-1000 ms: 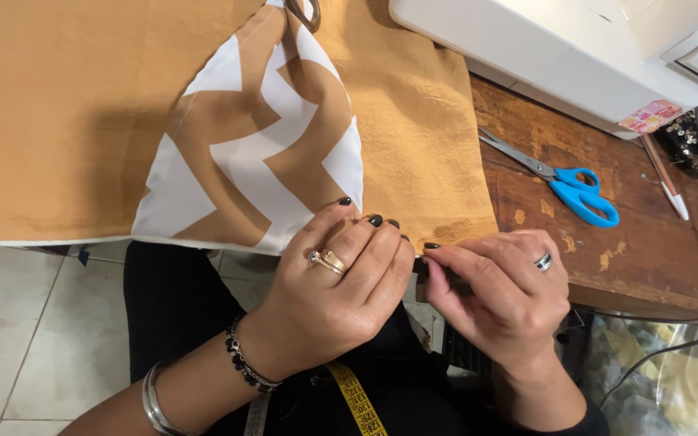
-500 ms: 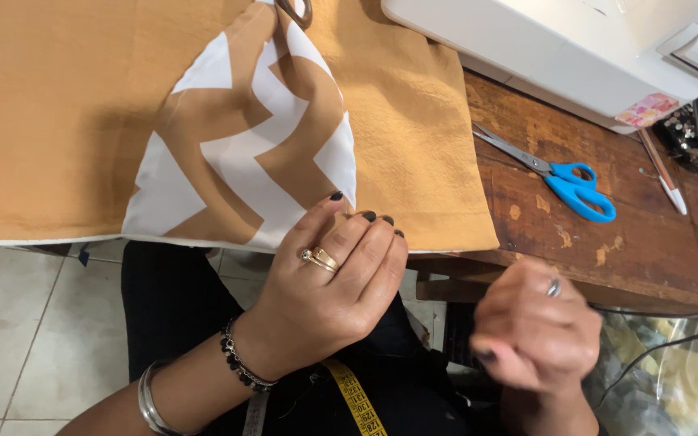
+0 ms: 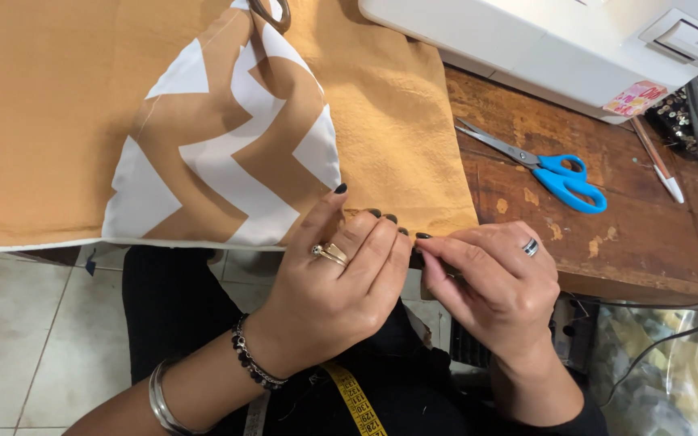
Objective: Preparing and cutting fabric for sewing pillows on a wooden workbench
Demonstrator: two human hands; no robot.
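While a person sits at a worn brown wooden table (image 3: 607,250), both hands meet at the near hem of a tan woven fabric sheet (image 3: 50,105) spread flat across the tabletop. That sheet runs with its long axis left to right, its front edge hanging just over the table's lip towards the sitter. On top of it lies a tan-and-white zigzag-patterned fabric piece (image 3: 228,153), roughly triangular, its narrow end pointing away towards the far side and its broad base lying along the near hem.

Palm down, the left hand (image 3: 337,291) presses its dark-nailed fingers (image 3: 365,242) on the fabric's edge, the index finger reaching up onto the patterned piece; it pins the cloth rather than closing around anything. Just beside it, touching at the fingertips, the right hand (image 3: 498,278) has thumb and forefinger pinched narrowly at the hem's right corner, though what lies between them is too small to make out.

Well apart to the right, blue-handled steel scissors (image 3: 555,173) lie on bare wood, blades pointing left and away. Behind them stands a white sewing machine (image 3: 543,44), with a slim white-tipped pen (image 3: 658,160) near its base. A yellow measuring tape (image 3: 353,396) hangs down over the person's dark clothing.
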